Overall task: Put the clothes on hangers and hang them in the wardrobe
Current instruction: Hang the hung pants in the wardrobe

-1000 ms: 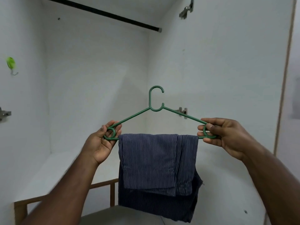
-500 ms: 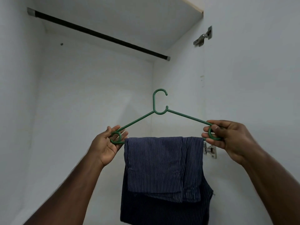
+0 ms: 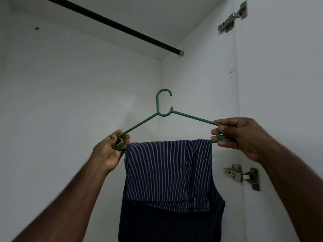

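Observation:
A green plastic hanger (image 3: 163, 103) is held up inside the white wardrobe, hook upward and open to the right. Folded navy pinstriped trousers (image 3: 167, 175) hang over its bottom bar. My left hand (image 3: 109, 151) grips the hanger's left end loop and my right hand (image 3: 239, 135) grips its right end loop. The black wardrobe rail (image 3: 111, 25) runs diagonally above, well higher than the hook and apart from it.
White wardrobe walls enclose the space. Metal door hinges sit on the right side panel, one high (image 3: 232, 18) and one lower (image 3: 242, 175). The rail's metal end cap (image 3: 180, 53) meets the right wall.
My view has tilted further upward and the rail appears lower and closer. Both hands have kept their hold on the hanger, which stays level below the rail.

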A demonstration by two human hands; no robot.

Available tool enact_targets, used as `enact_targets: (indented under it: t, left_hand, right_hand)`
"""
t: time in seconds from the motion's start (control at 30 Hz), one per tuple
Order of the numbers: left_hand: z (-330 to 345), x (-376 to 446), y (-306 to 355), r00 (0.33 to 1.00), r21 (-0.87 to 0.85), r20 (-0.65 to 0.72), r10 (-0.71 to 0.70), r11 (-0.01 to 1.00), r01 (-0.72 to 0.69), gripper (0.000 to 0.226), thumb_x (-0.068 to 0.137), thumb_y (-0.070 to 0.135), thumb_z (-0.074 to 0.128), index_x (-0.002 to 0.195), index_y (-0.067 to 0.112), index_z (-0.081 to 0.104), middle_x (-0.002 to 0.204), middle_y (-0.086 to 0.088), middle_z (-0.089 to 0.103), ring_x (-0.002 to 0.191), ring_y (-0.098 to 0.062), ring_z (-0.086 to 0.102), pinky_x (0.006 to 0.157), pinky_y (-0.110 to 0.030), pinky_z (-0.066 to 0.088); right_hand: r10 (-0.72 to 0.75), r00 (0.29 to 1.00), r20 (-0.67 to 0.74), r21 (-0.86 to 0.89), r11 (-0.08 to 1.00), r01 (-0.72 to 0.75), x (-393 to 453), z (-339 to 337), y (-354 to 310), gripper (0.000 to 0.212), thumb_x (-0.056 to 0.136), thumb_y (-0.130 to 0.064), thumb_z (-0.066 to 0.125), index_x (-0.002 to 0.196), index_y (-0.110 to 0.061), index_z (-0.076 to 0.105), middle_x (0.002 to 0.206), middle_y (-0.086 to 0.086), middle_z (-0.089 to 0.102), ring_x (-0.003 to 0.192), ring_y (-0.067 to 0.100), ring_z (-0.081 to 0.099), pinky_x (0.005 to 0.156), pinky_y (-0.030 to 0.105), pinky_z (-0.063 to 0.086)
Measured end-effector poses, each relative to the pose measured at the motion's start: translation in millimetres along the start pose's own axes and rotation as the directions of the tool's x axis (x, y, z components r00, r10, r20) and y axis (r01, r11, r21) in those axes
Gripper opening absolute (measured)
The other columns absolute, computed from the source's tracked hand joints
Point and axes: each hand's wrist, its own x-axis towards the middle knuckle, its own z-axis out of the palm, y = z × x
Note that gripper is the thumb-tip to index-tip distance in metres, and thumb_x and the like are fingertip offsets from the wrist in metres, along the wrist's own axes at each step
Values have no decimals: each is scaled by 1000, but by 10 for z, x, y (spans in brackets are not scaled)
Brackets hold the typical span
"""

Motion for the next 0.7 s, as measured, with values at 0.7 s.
enact_targets:
  t: [0.7]
  left_hand:
    - [186, 1611, -190, 993, -18, 69, 95, 995, -94, 59, 105, 40, 47, 150, 3, 39, 153, -19, 43, 137, -35, 47, 110, -44, 42]
  right_hand:
    - [-249, 918, -308, 77, 955, 285, 1961, 491, 116, 10, 96, 3, 59, 97, -1, 68, 86, 20, 67, 73, 25, 69, 57, 27, 59]
